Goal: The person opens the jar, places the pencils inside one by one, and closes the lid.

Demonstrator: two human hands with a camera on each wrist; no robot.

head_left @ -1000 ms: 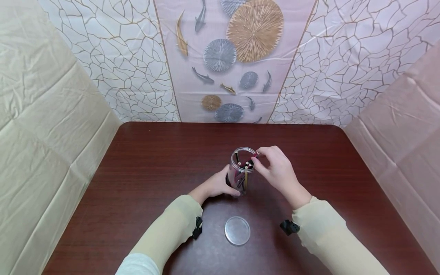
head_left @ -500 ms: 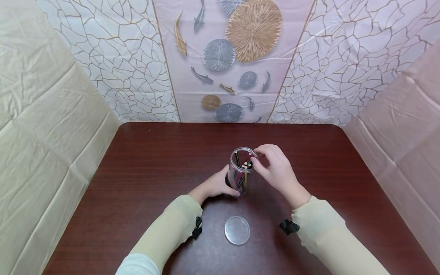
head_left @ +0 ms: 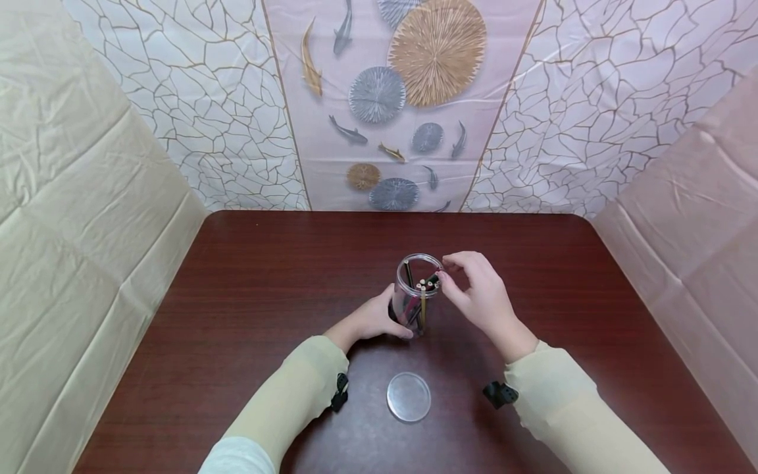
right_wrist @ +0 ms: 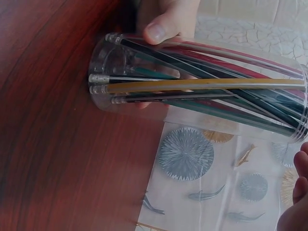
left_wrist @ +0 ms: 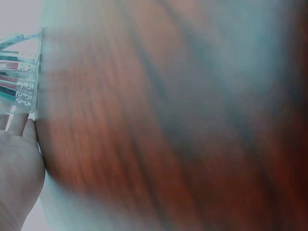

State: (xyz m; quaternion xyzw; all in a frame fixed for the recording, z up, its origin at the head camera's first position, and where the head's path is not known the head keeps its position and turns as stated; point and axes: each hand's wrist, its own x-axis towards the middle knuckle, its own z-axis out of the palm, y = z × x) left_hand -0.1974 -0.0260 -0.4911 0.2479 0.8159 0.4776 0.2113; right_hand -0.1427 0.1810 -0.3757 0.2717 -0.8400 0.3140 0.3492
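Observation:
A clear plastic jar (head_left: 408, 304) full of pencils (right_wrist: 207, 85) stands uncovered on the table. My left hand (head_left: 374, 317) grips it low on its left side; in the right wrist view the left thumb (right_wrist: 156, 32) lies along the wall. My right hand (head_left: 481, 293) is at the right of the rim, with thumb and fingertips at the upper end of a red pencil (head_left: 438, 270), which they pinch and partly cover. Only the edge of the right hand (right_wrist: 294, 192) shows in its wrist view. In the left wrist view, the jar (left_wrist: 21, 72) is at the far left above the left hand (left_wrist: 19, 168).
A round clear lid (head_left: 408, 397) lies flat on the dark red-brown table (head_left: 266, 276), nearer to me than the jar. Patterned cloth (head_left: 379, 151) hangs behind the table's back edge, and plain cloths rise on both sides.
The red pencil's end tipped back into the jar, away from my right fingertips, and is now against them again. My right hand shifted slightly. Left hand, jar and lid have stayed put.

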